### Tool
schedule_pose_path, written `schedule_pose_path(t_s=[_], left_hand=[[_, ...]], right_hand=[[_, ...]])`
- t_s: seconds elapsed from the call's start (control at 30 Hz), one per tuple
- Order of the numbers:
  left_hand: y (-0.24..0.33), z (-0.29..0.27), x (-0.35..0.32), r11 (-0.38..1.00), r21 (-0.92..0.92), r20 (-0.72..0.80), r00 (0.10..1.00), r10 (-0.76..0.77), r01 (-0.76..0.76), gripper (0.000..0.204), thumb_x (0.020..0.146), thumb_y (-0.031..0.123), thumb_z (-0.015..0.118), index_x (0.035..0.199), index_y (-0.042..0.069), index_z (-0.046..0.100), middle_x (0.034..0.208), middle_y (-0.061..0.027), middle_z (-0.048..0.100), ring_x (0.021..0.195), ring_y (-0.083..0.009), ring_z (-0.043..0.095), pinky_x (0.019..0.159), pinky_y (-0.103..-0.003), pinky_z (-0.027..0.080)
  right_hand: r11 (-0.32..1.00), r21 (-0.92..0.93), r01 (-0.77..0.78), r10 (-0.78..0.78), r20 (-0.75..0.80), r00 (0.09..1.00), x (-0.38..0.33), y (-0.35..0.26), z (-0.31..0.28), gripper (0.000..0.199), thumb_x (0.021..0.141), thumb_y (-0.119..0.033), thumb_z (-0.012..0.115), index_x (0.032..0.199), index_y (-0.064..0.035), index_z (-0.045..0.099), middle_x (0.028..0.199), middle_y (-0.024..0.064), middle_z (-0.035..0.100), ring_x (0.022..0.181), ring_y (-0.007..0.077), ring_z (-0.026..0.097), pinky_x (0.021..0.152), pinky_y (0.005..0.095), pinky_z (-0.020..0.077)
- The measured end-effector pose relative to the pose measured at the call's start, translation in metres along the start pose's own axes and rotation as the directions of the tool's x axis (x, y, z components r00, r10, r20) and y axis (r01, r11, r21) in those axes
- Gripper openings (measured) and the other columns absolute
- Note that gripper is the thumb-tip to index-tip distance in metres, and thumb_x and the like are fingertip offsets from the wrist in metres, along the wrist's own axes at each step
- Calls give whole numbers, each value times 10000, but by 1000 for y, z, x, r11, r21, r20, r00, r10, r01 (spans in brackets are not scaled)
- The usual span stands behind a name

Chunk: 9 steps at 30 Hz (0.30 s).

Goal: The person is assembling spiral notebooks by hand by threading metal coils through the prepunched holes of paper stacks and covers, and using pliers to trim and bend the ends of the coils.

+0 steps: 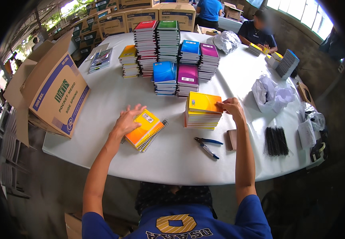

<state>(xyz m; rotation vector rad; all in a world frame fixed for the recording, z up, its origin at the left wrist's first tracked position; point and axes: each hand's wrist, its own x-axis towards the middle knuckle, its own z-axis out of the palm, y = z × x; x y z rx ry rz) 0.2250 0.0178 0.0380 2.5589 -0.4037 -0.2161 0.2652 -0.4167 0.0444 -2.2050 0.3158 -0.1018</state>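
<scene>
My left hand (129,120) rests with fingers spread at the upper left edge of a small pile of spiral notebooks (145,126) with yellow and orange covers. The pile lies askew, with wire coils along its right side. My right hand (231,106) has thumb and fingers on the right edge of the top yellow spiral notebook (204,102). That notebook sits on a neat stack of notebooks (202,119), mostly with white page edges showing. Blue-handled pliers (209,146) lie on the table in front of the stack, beside a small brown block (231,139).
Tall notebook stacks in red (146,40), green (168,40), blue (165,75) and purple (187,77) stand behind. An open carton (59,95) is at left. Black wire coils (276,141) and plastic bags (272,93) lie right. A co-worker (258,34) sits across the white table (100,135).
</scene>
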Motion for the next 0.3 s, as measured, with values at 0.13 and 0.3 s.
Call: schedule_pose_path(t_s=[0.13, 0.3], left_hand=[[22, 13, -6, 970, 242, -324, 943, 69, 12, 774, 840, 128, 699, 1514, 268, 348, 1603, -85, 253, 1469, -429, 165, 1148, -626, 153], [79, 28, -15, 983, -9, -470, 868, 160, -186, 770, 867, 180, 705, 1527, 260, 316, 1588, -81, 289, 1476, -416, 151, 1162, -591, 138]], right_hand=[[981, 181, 64, -73, 43, 996, 4, -2, 4, 323, 751, -250, 790, 769, 63, 717, 632, 96, 665, 559, 187, 614, 563, 308, 500], [997, -20, 81, -83, -142, 986, -9, -2, 6, 296, 725, -215, 777, 891, 28, 753, 745, 153, 722, 641, 193, 679, 618, 319, 529]])
